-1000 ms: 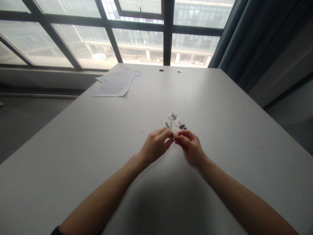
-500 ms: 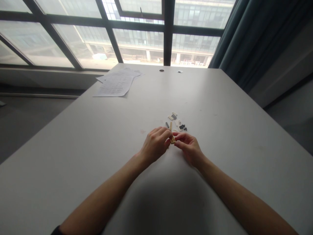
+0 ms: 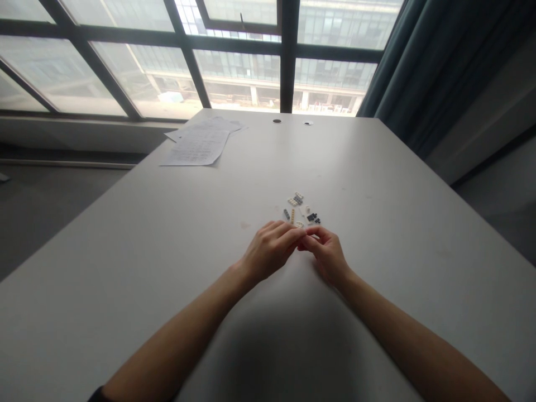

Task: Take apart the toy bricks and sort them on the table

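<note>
Printed sheets are lying at the upper left of the frame, on the far edge of a pale table beneath a window. At centre, the left hand is reaching in from the lower left with its fingers curled and drawn together, its fingertips touching those of the other hand. Whatever may be pinched between them is hidden, so it cannot be told. Just above the meeting fingertips, a scatter of small building pieces, tan, white and dark, is resting on the table. The right hand is closing in the same tight pinch. A dark curtain is hanging at the upper right.
</note>
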Demonstrator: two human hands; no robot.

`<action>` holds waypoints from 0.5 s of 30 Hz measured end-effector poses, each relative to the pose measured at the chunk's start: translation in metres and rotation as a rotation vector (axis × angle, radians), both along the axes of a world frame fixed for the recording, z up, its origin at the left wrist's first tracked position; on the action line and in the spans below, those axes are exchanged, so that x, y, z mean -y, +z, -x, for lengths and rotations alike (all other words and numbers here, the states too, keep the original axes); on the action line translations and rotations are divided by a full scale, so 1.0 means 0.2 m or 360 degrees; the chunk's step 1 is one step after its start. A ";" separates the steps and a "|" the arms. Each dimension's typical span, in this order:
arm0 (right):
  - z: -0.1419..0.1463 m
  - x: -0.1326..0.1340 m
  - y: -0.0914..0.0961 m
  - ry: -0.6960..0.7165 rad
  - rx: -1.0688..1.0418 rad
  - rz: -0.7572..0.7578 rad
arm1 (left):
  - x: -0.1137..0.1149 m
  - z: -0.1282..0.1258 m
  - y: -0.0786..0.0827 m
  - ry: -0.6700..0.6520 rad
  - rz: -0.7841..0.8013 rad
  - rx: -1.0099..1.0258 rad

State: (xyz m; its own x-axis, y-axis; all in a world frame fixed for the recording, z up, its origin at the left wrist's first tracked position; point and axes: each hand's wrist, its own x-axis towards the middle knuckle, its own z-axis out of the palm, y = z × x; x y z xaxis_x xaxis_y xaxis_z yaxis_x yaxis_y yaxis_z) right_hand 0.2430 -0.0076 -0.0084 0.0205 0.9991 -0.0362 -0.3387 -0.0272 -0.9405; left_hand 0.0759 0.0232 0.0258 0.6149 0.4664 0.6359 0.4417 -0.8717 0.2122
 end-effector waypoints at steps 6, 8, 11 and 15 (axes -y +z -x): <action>0.00 0.00 -0.01 -0.0020 -0.0064 -0.0058 | -0.01 0.01 0.00 0.0111 -0.0053 0.0013; 0.00 0.00 -0.01 -0.0020 -0.0093 -0.0058 | -0.01 0.01 0.00 0.0190 -0.0107 0.0031; 0.00 -0.01 -0.01 -0.0026 -0.0126 -0.0057 | -0.02 0.02 0.00 0.0273 -0.0156 0.0032; 0.00 -0.01 -0.01 -0.0046 -0.0135 -0.0077 | -0.02 0.02 0.00 0.0309 -0.0152 0.0029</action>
State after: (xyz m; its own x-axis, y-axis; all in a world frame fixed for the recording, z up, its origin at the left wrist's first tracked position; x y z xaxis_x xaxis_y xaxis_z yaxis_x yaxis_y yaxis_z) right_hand 0.2433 -0.0061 -0.0109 0.0485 0.9988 0.0089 -0.4174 0.0284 -0.9083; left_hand 0.0719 0.0263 0.0252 0.5074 0.5120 0.6931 0.6003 -0.7871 0.1420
